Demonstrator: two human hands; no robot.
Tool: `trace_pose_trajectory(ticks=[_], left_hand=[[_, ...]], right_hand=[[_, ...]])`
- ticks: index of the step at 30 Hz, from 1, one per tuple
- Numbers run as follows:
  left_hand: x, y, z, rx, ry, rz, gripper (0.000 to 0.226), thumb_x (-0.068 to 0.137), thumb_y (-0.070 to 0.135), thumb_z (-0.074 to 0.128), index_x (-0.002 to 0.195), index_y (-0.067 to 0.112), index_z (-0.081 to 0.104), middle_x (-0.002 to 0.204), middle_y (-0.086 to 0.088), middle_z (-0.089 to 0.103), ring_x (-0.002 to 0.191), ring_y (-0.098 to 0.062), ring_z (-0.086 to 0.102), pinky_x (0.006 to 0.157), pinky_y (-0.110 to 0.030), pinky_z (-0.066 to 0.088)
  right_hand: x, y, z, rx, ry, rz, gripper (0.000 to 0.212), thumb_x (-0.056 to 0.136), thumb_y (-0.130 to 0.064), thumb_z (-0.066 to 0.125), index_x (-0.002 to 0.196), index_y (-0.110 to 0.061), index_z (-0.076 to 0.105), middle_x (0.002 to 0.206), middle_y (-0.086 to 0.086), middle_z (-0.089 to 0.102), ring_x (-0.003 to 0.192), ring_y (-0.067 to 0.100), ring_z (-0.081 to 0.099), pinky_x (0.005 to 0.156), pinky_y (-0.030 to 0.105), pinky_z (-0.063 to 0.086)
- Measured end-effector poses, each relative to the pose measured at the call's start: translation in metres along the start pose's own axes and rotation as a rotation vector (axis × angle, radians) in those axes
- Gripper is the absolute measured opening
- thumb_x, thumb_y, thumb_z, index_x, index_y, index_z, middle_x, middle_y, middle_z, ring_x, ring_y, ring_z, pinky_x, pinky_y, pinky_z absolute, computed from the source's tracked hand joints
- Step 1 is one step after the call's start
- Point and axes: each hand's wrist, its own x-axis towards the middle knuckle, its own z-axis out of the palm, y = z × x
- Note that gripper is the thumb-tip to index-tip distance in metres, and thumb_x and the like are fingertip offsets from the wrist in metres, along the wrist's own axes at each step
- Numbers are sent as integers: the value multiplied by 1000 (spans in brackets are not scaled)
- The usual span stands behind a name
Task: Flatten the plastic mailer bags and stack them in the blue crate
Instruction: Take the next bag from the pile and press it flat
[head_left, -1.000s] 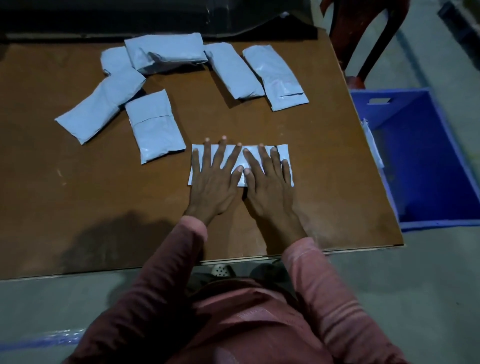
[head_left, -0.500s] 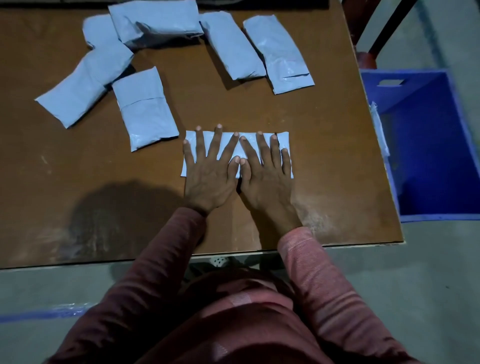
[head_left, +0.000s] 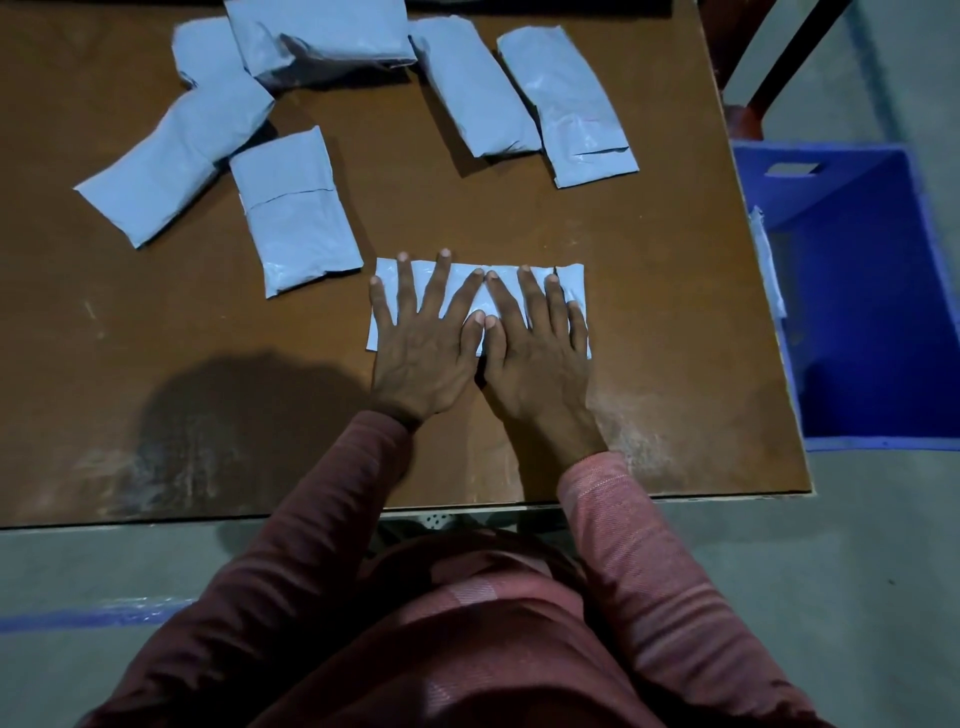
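Note:
A pale blue mailer bag (head_left: 421, 275) lies flat near the middle of the brown table (head_left: 649, 312). My left hand (head_left: 423, 348) and my right hand (head_left: 535, 358) press down on it side by side, fingers straight and spread, thumbs touching. Several more puffy mailer bags lie further back: one (head_left: 296, 213) just left of my hands, one (head_left: 171, 161) at the far left, others (head_left: 569, 104) toward the back right. The blue crate (head_left: 857, 291) stands on the floor to the right of the table, with one bag (head_left: 769, 265) leaning against its left wall.
A dark red chair (head_left: 748, 119) stands behind the crate at the table's back right corner. The table's near edge runs just in front of my body. Grey floor with a blue tape line (head_left: 93, 616) lies at the lower left.
My hands stay pressed on the same bag, fingers spread a little wider. The camera has tilted down and closer, so the table contents sit higher in view.

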Motion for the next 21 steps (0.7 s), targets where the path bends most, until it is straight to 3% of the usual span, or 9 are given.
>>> trace_pose_trajectory(ticks=[6, 10, 12, 21], left_hand=[[0, -2, -2, -33, -21, 10, 60, 109, 52, 13, 166, 34, 15, 175, -6, 6, 159, -43, -1, 122, -71, 4], [-7, -5, -11, -80, 50, -10, 59, 111, 51, 14, 166, 31, 10, 175, -3, 4, 161, -32, -1, 125, -65, 1], [-12, -8, -14, -104, 58, -25, 59, 111, 50, 16, 166, 30, 14, 174, -3, 7, 161, -29, 2, 127, -61, 3], [-17, -15, -12, -127, -28, -30, 65, 107, 55, 10, 167, 28, 11, 175, -3, 3, 161, -27, -4, 127, -61, 2]], right_hand=[[1, -3, -8, 17, -58, -11, 54, 108, -46, 22, 161, -40, 17, 171, -4, 13, 159, 22, 2, 127, 49, 5], [5, -10, -19, -4, 47, -83, 51, 109, -39, 29, 159, -33, 29, 170, -1, 19, 158, 25, 7, 127, 51, 6], [8, -12, -20, 44, 21, -99, 50, 109, -38, 29, 159, -30, 31, 169, -1, 22, 158, 24, 9, 127, 50, 8], [-1, -9, -12, -1, -37, -73, 56, 108, -42, 25, 162, -33, 19, 172, -2, 11, 159, 22, 3, 127, 52, 5]])
